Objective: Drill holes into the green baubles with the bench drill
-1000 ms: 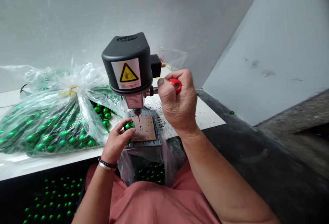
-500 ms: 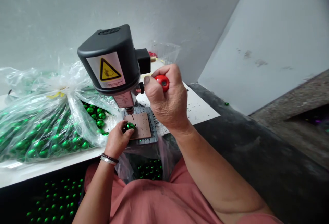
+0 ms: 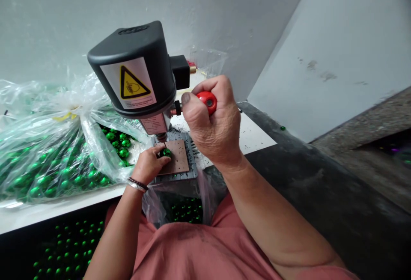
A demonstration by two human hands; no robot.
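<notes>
"Where was the green ball (image 3: 167, 153)?"
"On the brown board (image 3: 179, 156), just below the drill (image 3: 128, 68). The left hand (image 3: 148, 164) pinched it there, probably to stop it rolling."
"And the right hand (image 3: 218, 128)?"
"Wrapped around the red knob (image 3: 208, 102), seemingly for leverage on the drill."
"Anything in the way?"
"A bulging bag of balls (image 3: 92, 145) crowded the tabletop (image 3: 257, 136) near the left hand."

Glossy green ball (image 3: 167, 153) | held at flat brown board (image 3: 178, 158), under drill bit (image 3: 165, 145) | shiny red rounded knob (image 3: 204, 99) | gripped beside black drill head (image 3: 154, 68)
</notes>
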